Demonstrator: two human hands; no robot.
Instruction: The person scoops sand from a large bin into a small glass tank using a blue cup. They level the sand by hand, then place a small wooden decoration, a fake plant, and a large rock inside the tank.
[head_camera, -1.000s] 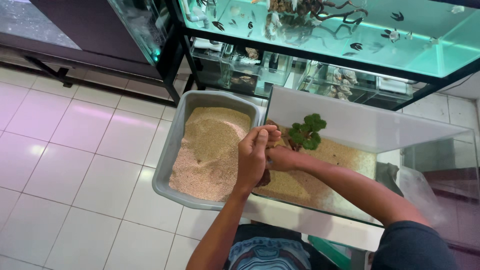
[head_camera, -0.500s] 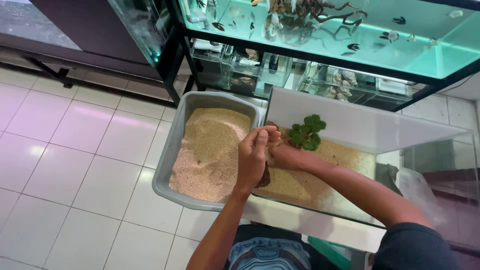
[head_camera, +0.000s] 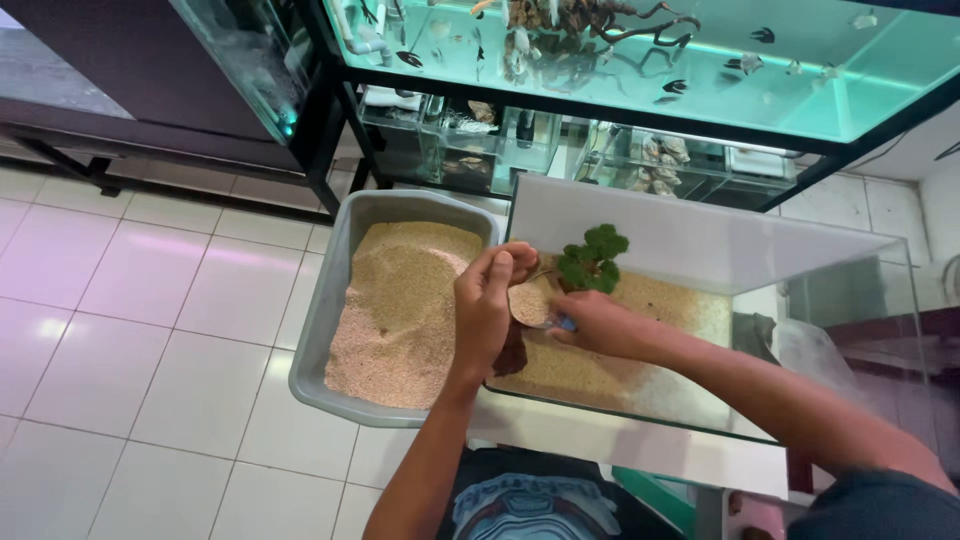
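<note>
Fingers (head_camera: 497, 270) of the left hand (head_camera: 487, 315) curl into a cupped scoop and appear to cradle a little mound of sand over the near left corner of the glass tank (head_camera: 700, 245). Right hand (head_camera: 590, 325), inside the tank, pinches something small and blue at the base of the plant (head_camera: 592, 258), which stands upright in the sand bed. Just left of the tank, touching it, sits the grey tub (head_camera: 340, 290) of sand (head_camera: 400, 310) on the tiled floor (head_camera: 150, 330).

Risks, as I judge them: the cupped hand tips early and sand spills over the rim onto the floor; or falling grains bury the leaves or push the plant over, since its base looks shallow.
</note>
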